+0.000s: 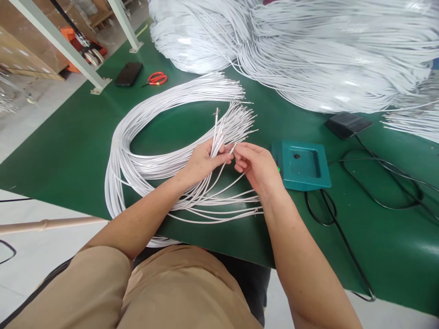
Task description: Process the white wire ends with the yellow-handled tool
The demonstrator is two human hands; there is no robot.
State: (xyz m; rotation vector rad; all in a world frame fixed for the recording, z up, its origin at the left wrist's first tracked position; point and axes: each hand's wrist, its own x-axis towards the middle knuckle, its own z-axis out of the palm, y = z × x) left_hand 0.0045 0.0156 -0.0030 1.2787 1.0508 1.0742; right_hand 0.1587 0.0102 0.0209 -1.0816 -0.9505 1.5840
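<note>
The left hand [204,160] is clamping a bunch [216,142] of white wires, its thumb pressing across them, and their ends are poking up above it. The right hand [255,160] is facing it just beside, fingers curling and the fingertips gathering at the tip of one wire [233,149]; whether they are squeezing that wire, I cannot tell. Both hands are hanging just right of a white coil [118,141], which is bending in a U on the green table [68,137], its cut ends pointing right. Loose strands [209,201] are running below the hands toward the right arm. Right of the right hand, a teal box [302,145] is sitting, its green light [279,169] glowing. A black pedal [348,124] is lying beyond it. Scissors [158,78] with red handles are resting near a black case [129,74] past the coil, and a big white heap [325,68] is filling the far side. Off the table, an orange jack [67,34] is standing by brown cartons [34,50]
</note>
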